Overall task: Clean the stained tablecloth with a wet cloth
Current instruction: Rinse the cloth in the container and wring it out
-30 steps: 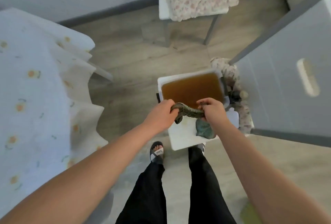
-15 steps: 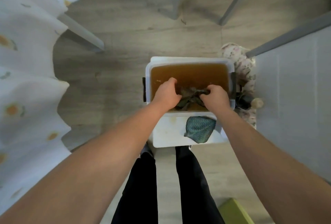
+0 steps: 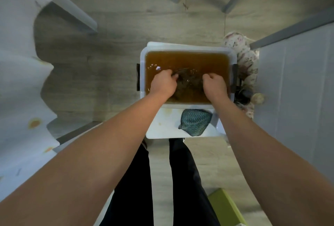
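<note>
On my feed the floor (image 3: 112,59) is grey-brown wood planking. Down the left edge hangs the tablecloth (image 3: 21,88), pale with orange spots, falling in soft folds off the desk. A grey desk leg (image 3: 72,7) slants out from under it. On the right stands a pale cabinet (image 3: 298,90), and a bundle of flowered fabric (image 3: 247,59) is wedged between it and a white tub (image 3: 188,48). The tub has dark handles at both ends and is full of brown water (image 3: 188,59). It sits on the far part of a flat white panel (image 3: 162,126). On the bare near part of that panel lies a teal cloth (image 3: 195,123), just beside the tub's near wall. A yellow-green box (image 3: 226,207) shows at the lower right, next to the person's black trouser legs (image 3: 130,189).

Both bare forearms reach forward and down over the tub's near rim. The left hand (image 3: 162,85) and right hand (image 3: 215,85) are knuckles-up at the water's surface, a little apart. Between them lies the wet cloth (image 3: 188,83), a dark mass sunk in the brown water. The fingers (image 3: 171,75) of each hand curl inward onto the cloth, one hand gripping each side. I cannot see the fingertips themselves, as they are under the murky water. Small ripples glint around the left hand.
</note>
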A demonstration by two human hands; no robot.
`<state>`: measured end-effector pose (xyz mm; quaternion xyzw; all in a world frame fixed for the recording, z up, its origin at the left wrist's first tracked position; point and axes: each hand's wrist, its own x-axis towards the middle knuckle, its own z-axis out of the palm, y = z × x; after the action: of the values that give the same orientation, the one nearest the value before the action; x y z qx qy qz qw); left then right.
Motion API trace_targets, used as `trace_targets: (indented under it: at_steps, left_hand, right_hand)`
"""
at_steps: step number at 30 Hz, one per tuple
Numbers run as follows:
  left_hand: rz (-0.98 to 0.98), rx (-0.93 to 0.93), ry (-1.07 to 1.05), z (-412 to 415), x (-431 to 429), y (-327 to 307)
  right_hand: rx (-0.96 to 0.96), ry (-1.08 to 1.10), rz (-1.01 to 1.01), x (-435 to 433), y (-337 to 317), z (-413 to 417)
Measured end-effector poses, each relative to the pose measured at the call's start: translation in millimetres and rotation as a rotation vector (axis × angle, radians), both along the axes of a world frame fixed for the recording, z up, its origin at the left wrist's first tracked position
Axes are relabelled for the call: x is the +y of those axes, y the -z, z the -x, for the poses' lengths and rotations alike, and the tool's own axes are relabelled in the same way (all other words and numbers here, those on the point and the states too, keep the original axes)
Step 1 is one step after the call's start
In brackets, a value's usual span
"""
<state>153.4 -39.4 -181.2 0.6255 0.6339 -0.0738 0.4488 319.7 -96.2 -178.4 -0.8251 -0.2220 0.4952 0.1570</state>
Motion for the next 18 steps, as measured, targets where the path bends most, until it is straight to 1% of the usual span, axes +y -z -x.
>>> trace_targets:
  at_steps: [3,6,9,13,16,18]
  left_hand:
    - [0.082,-0.032,-0.171,3,4,1]
    - [0.145,-0.109,-0.312,-1,6,-2]
    - [0.141,-0.09,-0.298,-7,7,1]
    - [0.181,-0.046,-0.233,-19,5,3]
    - [0.263,-0.138,-0.26,-25,5,6]
    - [0.303,-0.143,-0.225,-28,4,5]
  right_hand:
    - [0.055,0.14,-0.061,-5,1,-6]
    - [0.092,0.137,-0.083,-4,5,-4]
    - [0.083,0.125,-0.05,0,2,2]
    - [0.084,0.065,-0.079,1,6,6]
    - [0.181,0.087,-0.063,4,6,5]
    - [0.277,0.087,-0.07,5,2,5]
